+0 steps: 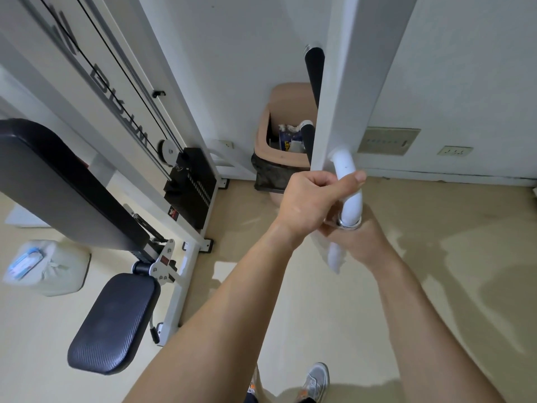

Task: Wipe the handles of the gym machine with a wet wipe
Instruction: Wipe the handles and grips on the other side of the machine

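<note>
A white curved tube (350, 187) comes off the white upright post (345, 91) of the gym machine and ends in a handle below a metal ring (348, 223). My left hand (311, 202) is closed around the tube just above the ring. My right hand (359, 242) grips the handle under the ring, with a white wet wipe (334, 255) wrapped around it and hanging out below the palm. The handle itself is hidden by the hand and wipe. Two black-gripped handles (315, 68) (308, 138) stick out behind the post.
A tan bin (279, 154) with rubbish stands against the wall behind the post. At left are the black backrest (64, 181), black seat pad (113, 324), weight stack (191, 187) and cables. A plastic jug (46, 267) sits on the beige floor. My grey shoe (315, 382) is at the bottom.
</note>
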`<action>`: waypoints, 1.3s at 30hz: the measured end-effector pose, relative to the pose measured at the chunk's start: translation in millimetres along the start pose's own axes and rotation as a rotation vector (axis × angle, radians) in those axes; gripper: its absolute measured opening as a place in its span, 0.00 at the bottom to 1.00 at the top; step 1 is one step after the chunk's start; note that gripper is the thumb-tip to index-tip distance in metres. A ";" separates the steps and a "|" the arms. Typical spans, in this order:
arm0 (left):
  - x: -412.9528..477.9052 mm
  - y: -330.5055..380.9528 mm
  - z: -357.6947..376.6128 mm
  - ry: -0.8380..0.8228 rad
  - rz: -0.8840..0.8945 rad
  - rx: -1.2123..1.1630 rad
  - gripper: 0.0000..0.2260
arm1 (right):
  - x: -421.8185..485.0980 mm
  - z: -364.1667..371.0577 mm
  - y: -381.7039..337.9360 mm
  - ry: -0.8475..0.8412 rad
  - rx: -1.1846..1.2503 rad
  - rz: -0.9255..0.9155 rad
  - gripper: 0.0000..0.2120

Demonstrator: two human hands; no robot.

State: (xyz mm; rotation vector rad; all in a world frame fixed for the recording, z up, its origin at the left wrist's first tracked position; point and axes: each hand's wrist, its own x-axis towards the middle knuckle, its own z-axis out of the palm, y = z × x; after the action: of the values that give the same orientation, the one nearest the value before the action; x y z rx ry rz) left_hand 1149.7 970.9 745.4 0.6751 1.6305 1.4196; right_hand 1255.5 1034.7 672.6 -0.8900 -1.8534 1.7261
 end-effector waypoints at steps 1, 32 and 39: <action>-0.1 -0.4 0.9 0.001 -0.007 -0.002 0.18 | -1.9 -0.9 -8.9 0.004 0.020 -0.037 0.11; -78.7 -3.3 73.2 0.756 0.491 0.484 0.06 | -66.7 -94.7 0.9 0.145 0.535 0.356 0.10; -88.8 -10.2 116.1 0.308 0.368 0.596 0.14 | -91.0 -136.4 -28.7 0.009 0.504 0.254 0.11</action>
State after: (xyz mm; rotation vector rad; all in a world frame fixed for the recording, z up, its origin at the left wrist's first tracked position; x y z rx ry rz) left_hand 1294.8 954.0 757.9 1.1886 2.2998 1.3293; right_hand 1410.6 1064.0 725.4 -0.9414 -1.2398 2.1981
